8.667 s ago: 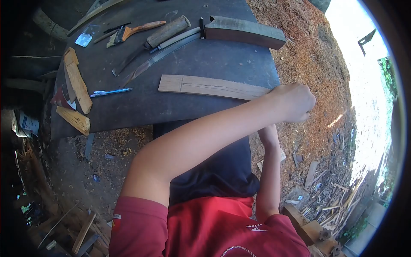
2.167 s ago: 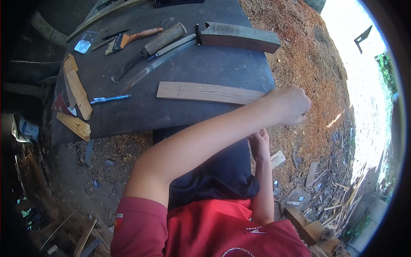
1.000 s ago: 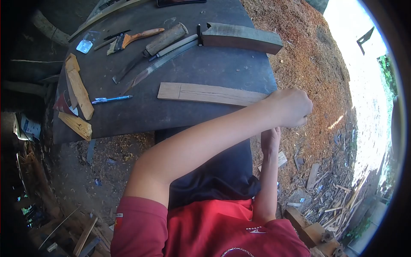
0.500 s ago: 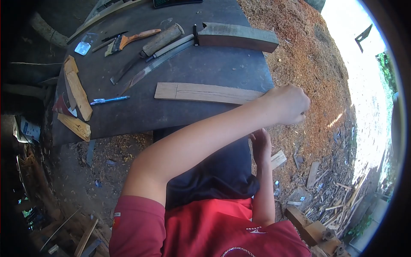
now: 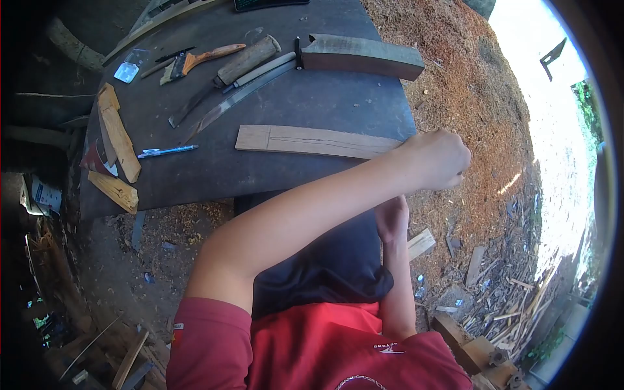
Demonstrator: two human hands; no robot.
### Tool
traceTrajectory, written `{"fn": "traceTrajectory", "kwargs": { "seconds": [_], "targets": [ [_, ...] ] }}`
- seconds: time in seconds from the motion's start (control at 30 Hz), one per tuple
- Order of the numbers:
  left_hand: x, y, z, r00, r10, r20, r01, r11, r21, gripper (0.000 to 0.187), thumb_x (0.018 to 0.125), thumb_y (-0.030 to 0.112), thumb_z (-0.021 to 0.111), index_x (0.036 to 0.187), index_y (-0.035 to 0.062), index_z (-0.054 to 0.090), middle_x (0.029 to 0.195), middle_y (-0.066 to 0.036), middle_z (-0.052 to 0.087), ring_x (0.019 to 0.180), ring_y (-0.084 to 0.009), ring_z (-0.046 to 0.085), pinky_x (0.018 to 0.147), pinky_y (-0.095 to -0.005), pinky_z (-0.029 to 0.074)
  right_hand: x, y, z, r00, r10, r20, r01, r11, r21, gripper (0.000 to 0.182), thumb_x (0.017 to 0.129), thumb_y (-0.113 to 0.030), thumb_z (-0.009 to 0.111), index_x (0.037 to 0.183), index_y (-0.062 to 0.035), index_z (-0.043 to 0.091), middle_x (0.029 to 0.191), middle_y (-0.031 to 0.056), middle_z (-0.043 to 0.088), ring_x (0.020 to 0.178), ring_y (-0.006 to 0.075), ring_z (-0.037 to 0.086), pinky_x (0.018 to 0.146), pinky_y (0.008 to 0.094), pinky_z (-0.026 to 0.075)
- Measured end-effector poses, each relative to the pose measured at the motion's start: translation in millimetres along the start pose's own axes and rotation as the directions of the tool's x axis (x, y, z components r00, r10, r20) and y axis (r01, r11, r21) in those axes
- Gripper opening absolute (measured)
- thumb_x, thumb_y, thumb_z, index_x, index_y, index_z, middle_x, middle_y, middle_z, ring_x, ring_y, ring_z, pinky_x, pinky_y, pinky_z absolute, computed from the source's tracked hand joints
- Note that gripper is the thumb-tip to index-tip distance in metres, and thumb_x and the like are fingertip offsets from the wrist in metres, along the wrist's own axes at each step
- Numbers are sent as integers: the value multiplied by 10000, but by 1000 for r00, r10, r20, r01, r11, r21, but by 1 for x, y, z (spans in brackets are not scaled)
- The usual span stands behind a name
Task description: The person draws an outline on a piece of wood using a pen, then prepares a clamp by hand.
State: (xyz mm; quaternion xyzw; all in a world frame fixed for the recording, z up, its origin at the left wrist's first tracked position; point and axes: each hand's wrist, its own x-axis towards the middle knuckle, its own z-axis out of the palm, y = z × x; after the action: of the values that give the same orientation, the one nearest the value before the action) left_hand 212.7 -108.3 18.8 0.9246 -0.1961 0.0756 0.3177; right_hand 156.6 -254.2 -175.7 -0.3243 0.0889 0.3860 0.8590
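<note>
A flat wooden strip [image 5: 312, 140] lies along the near side of the dark table, with a line drawn across it and a crack-like line running lengthwise. My left arm reaches across to the right, and my left hand [image 5: 437, 159] is closed around the strip's right end by the table edge; the hand and wrist hide that end. Lower down, my right hand [image 5: 392, 218] is partly behind my left forearm, close to my dark shorts. Its fingers are hidden, so I cannot see what it holds, if anything.
On the table [image 5: 214, 172] are a squared wood block [image 5: 364, 58], a paintbrush [image 5: 201, 58], a wooden mallet-like piece [image 5: 248, 60], chisel-like tools [image 5: 195, 106], a blue pen [image 5: 168, 151] and yellowish wood offcuts [image 5: 119, 136]. Sawdust [image 5: 474, 117] and scraps cover the ground at right.
My right hand has shifted slightly up and left, farther behind my left forearm. My left hand and the wooden strip stay almost still.
</note>
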Motion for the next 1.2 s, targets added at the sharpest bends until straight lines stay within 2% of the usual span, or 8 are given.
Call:
{"fn": "traceTrajectory", "kwargs": {
  "seconds": [0.17, 0.37, 0.57, 0.77, 0.87, 0.97, 1.07, 1.2],
  "targets": [
    [-1, 3, -4, 1000, -21, 7, 21, 1000, -1, 307, 886, 284, 686, 806, -6, 747, 756, -215, 706, 766, -378, 729, 758, -466, 605, -5, -10, 6, 999, 24, -40, -27, 996, -87, 264, 1016, -254, 565, 1208, -90, 642, 1126, 18, 680, 1015, 157, 610, 941, 350, 425],
    [0, 1, 0, 1000, -15, 6, 15, 1000, 16, 318, 878, 286, 699, 777, -13, 741, 726, -214, 699, 734, -368, 727, 742, -457, 608, -3, -22, 1, 1000, 12, -2, -12, 914, -405, 238, 994, -184, 649, 1197, -59, 652, 1072, 2, 697, 1012, 123, 615, 916, 325, 442],
    [1, 0, 1, 1000, -2, 13, 1, 999, 42, 327, 875, 284, 704, 758, -20, 734, 702, -214, 693, 714, -359, 726, 732, -446, 610, 8, -23, -9, 998, 53, 40, -32, 913, -406, 127, 996, -187, 680, 1059, -77, 694, 917, -14, 689, 882, 122, 619, 895, 321, 458],
    [0, 3, -1, 1000, -7, 7, 6, 998, 55, 325, 874, 284, 707, 768, -22, 737, 711, -210, 698, 725, -357, 730, 727, -447, 610, 9, -25, -17, 988, 152, -30, -152, 908, -390, 136, 1023, -191, 641, 1018, -57, 665, 823, -11, 638, 804, 115, 606, 751, 292, 461],
    [0, 0, 0, 1000, 15, -15, -14, 999, 47, 322, 873, 281, 708, 774, -24, 736, 714, -211, 699, 728, -358, 731, 726, -449, 609, 15, -29, -36, 940, 272, 206, -243, 957, -157, 125, 1024, -158, 626, 1061, -39, 635, 812, 15, 635, 754, 118, 600, 673, 292, 449],
    [0, 0, 0, 1000, 10, -7, -10, 1000, 24, 311, 872, 273, 706, 777, -21, 736, 716, -211, 699, 726, -356, 730, 726, -449, 609, 13, -20, -23, 976, 212, 51, -205, 972, -116, 224, 1059, -239, 558, 1098, -25, 613, 834, 65, 666, 730, 160, 621, 659, 289, 475],
    [1, 1, -2, 1000, -13, -1, 13, 1000, -3, 296, 869, 262, 701, 777, -17, 737, 717, -210, 700, 723, -354, 730, 732, -451, 609, 4, -18, 14, 984, 175, 21, -176, 982, 61, 426, 1096, -381, 432, 1136, -1, 620, 929, 124, 713, 779, 214, 655, 694, 304, 519],
    [1, 2, -2, 999, -31, 17, 31, 1000, 3, 285, 861, 252, 698, 769, -15, 737, 719, -208, 702, 717, -353, 731, 731, -451, 612, 13, -12, 12, 980, 198, -27, -187, 957, 220, 603, 1099, -491, 317, 1252, 28, 582, 1103, 170, 717, 893, 278, 689, 728, 364, 560]
  ]
}}
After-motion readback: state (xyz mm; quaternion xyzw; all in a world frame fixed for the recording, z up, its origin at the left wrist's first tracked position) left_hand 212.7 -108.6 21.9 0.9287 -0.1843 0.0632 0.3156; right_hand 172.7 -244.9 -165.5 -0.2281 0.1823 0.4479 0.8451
